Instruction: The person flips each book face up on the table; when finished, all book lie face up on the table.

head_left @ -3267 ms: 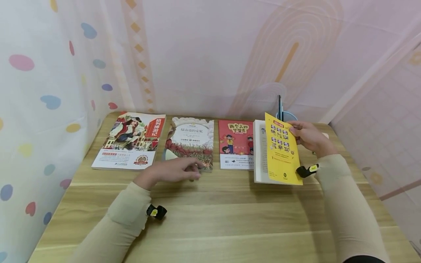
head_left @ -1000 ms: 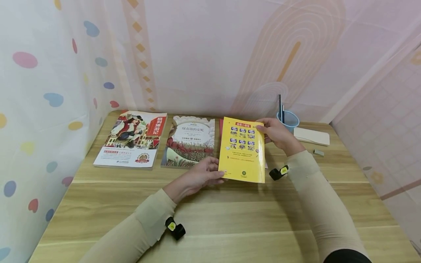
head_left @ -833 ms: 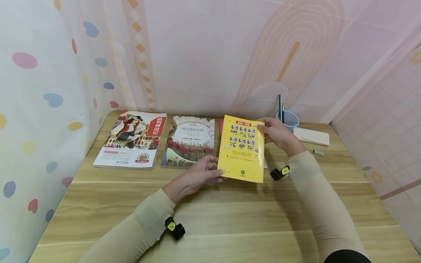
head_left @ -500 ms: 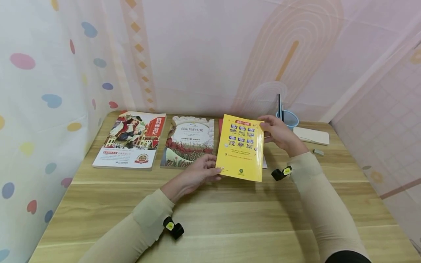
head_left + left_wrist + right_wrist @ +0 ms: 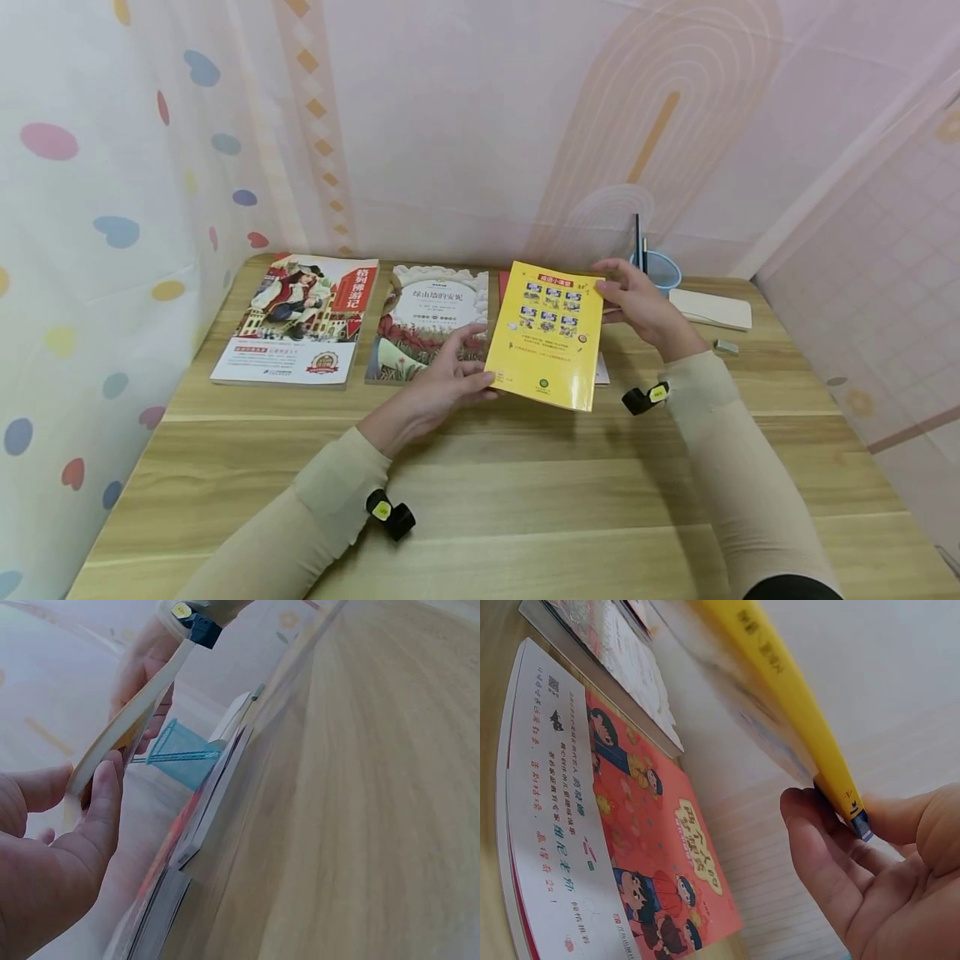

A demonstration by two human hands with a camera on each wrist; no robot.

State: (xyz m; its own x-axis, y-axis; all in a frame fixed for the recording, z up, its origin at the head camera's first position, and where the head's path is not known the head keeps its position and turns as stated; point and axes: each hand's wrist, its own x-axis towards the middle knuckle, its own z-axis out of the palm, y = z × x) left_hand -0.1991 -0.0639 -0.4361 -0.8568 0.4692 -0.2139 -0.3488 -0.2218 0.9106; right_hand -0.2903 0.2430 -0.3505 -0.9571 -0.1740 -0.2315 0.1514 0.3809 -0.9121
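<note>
A yellow paperback book [image 5: 551, 342], its back cover facing up, is held above the table by both hands. My left hand [image 5: 442, 379] pinches its lower left corner between thumb and fingers, as the left wrist view also shows. On the opposite side my right hand [image 5: 645, 304] grips the upper right edge; the right wrist view shows thumb and fingers about the yellow spine [image 5: 810, 705]. Beneath it lies a red-and-white book [image 5: 660, 847], mostly covered in the head view. Left of that, a book with a flowery cover [image 5: 431, 321] lies flat, partly behind my left hand.
Farther left lies a book with a red-coated figure [image 5: 296, 321]. At the back right stand a blue mesh pen cup [image 5: 663, 272] with pens, a cream notebook [image 5: 708, 310] and a small eraser-like block [image 5: 726, 347]. A patterned curtain [image 5: 450, 125] borders the wooden table [image 5: 525, 517].
Earlier the yellow-backed book stood partly open at the right, in my right hand alone. It was closed and brought left, and my left hand took its corner. Lately it has tilted slightly.
</note>
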